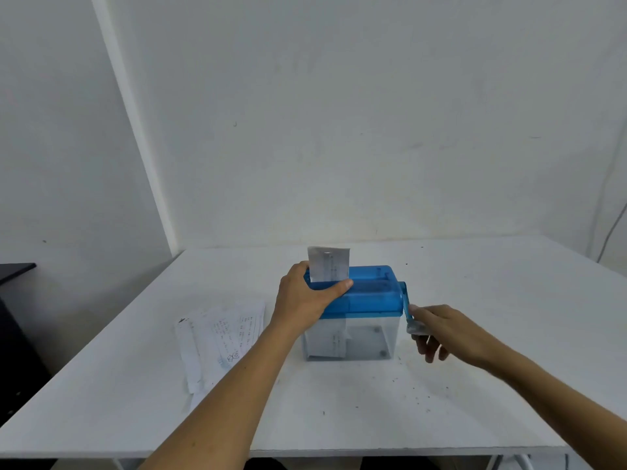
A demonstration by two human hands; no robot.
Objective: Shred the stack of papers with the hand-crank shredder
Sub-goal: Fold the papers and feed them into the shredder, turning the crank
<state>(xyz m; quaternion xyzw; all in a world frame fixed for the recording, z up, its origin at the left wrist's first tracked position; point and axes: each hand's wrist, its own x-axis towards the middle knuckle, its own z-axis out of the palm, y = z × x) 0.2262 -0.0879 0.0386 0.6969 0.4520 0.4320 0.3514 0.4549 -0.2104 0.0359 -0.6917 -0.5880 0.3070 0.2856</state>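
the left hand (307, 295) grips the blue lid of the shredder (353, 312) so it will not slide, and a paper (328, 264) sticks up from its slot. the right hand (444, 330) pinches the crank handle (409, 308) to turn it. the stack of papers (220, 337) waits on the white surface (475, 385), left of the shredder, with nothing in the way.

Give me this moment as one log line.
left hand: grips blue plastic shredder lid | right hand: holds blue crank handle | white paper sheet: upright in slot | printed paper stack: on white table, left of shredder

left hand (303, 297), right hand (447, 330) bare; both forearms (237, 385) bare
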